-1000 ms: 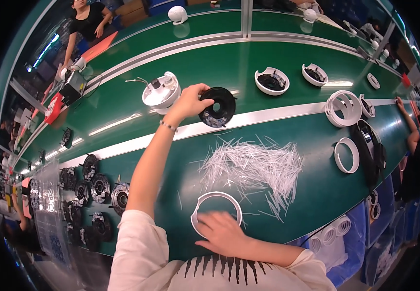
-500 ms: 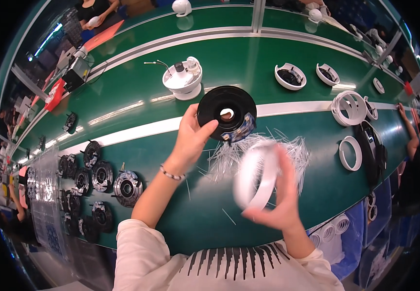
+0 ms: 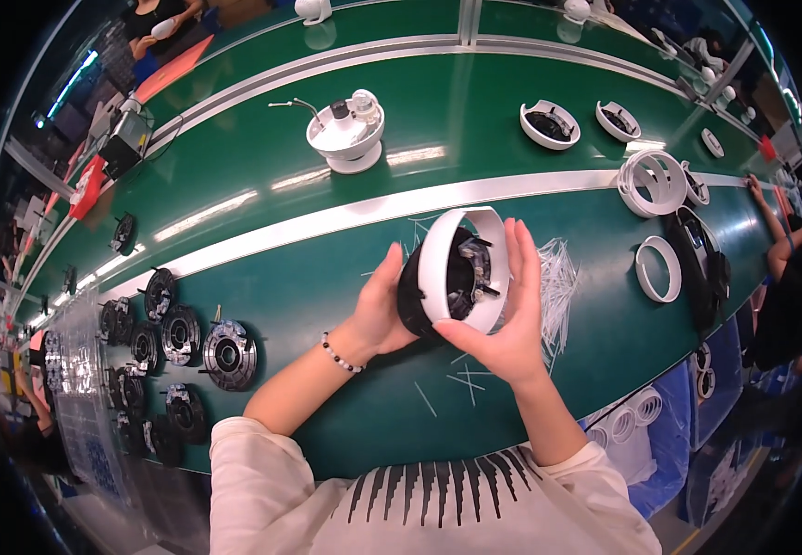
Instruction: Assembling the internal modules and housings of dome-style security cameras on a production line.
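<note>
Nearest the body, the right hand cups the underside and far edge of a white plastic ring-shaped housing, fingers spread up along its rim. The left hand, a beaded bracelet at its wrist, is closed around the back of a round black moulded insert that sits inside that ring. Both hands hold the pair together in the air, just above the green conveyor belt and in front of its silver stripe.

The ring stands on edge. Its open face seems to point to the person's right and a little toward the camera, so the short axis through its centre runs roughly left to right while its broad face stands upright.

The likeliest trouble, as I judge it, is the black insert going in skewed and jamming against the rim, since the left hand pushes from one side only. A slack grip could also drop either part onto the belt.

Just beyond the hands lies a scatter of thin white plastic strips. To the left sit rows of black round parts; farther off stand a white dome-shaped assembly and more white rings.
</note>
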Demonstrator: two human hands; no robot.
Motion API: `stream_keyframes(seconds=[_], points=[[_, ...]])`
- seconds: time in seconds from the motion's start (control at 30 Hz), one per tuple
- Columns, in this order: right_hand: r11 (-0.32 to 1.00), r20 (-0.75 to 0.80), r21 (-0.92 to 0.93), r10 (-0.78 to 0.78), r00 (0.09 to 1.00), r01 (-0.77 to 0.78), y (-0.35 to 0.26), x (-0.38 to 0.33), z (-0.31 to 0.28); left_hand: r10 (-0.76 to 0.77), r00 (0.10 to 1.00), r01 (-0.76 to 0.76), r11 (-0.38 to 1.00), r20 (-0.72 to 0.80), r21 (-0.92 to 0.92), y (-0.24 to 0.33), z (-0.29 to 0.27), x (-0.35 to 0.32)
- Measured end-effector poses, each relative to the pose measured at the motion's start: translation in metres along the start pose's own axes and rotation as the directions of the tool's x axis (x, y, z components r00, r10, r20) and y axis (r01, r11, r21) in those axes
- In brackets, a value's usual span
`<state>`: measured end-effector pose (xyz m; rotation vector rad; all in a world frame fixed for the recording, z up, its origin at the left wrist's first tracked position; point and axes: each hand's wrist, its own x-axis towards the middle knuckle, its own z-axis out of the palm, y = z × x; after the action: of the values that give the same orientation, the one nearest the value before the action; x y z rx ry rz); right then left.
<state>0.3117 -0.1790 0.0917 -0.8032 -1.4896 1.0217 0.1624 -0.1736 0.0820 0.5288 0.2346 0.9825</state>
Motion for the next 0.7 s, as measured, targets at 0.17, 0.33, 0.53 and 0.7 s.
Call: stream_keyframes(seconds=[0.17, 0.33, 0.53, 0.7], points=[[0.992, 0.088, -0.105, -0.054, 0.995, 0.064, -0.003, -0.002, 0.004, 0.013, 0.973, -0.009, 1.0, -0.229, 0.018, 0.005, 0.005, 0.003], [0.872, 0.214, -0.441, -0.127, 0.969, 0.212, -0.015, 0.002, 0.004, 0.019, 0.977, -0.032, 0.998, -0.21, -0.06, 0.001, 0.003, 0.002], [0.812, 0.277, -0.507, -0.164, 0.947, 0.289, -0.011, 0.01, 0.004, 0.025, 0.984, -0.031, 0.999, -0.176, -0.031, 0.006, -0.002, 0.002], [0.756, 0.329, -0.574, -0.138, 0.934, 0.314, -0.025, 0.019, 0.001, 0.005, 0.991, 0.0, 0.999, -0.136, 0.038, 0.011, -0.003, 0.001]])
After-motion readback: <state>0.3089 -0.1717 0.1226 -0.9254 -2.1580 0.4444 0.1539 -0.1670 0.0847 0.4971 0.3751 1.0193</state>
